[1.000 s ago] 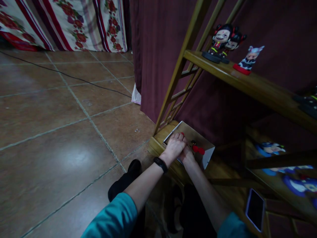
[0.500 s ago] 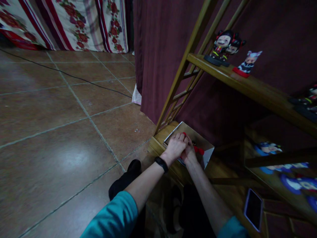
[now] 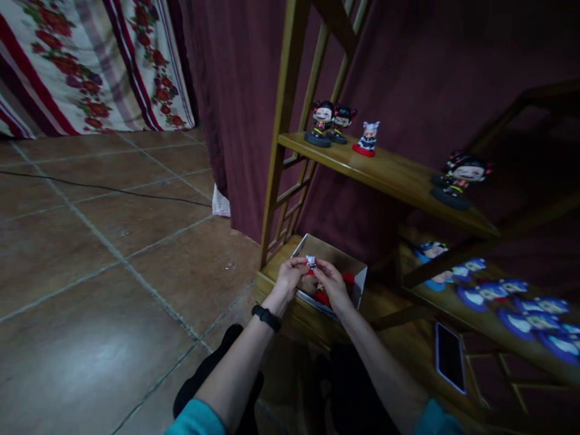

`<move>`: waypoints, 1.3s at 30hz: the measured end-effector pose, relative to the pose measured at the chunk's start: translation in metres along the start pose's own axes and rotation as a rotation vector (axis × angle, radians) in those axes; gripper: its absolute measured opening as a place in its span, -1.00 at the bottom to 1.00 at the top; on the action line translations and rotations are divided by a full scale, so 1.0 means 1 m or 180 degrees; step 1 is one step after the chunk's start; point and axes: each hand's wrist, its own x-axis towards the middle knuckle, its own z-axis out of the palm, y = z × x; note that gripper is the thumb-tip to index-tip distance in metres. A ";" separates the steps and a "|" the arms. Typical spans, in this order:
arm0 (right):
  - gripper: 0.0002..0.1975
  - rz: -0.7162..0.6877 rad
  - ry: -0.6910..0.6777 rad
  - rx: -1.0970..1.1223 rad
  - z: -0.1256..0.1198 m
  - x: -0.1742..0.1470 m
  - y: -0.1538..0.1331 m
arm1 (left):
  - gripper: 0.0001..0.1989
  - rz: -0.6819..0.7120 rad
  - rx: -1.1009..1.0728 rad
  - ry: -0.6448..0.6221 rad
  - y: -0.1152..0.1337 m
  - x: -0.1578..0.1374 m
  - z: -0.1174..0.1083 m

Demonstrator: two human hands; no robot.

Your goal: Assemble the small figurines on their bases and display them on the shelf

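Bare hands (image 3: 289,280); teal sleeves (image 3: 198,418), forearms (image 3: 239,368) uncovered; black band (image 3: 266,317) around left wrist (image 3: 278,302); black trousers (image 3: 356,386).

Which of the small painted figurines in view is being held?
The white-headed figurine, pinched between the fingertips of the left hand and right hand over the white-edged cardboard box; the figurines on the wooden shelves are untouched.

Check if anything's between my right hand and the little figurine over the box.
Nothing visible is: your right hand touches the small figurine directly, and your left hand holds its other side, over the open box.
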 end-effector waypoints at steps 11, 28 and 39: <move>-0.69 0.0621 0.0094 0.0503 -0.003 0.007 -0.002 | -0.84 -0.0363 0.0079 0.0117 -0.005 0.013 -0.002; -0.71 0.0714 -0.0074 0.0463 0.001 0.021 -0.002 | -0.80 -0.0030 0.0312 0.0247 -0.011 0.025 -0.005; -0.73 0.0647 -0.0115 0.0284 -0.001 0.024 0.007 | -0.80 -0.0032 0.0325 0.0225 -0.013 0.025 -0.007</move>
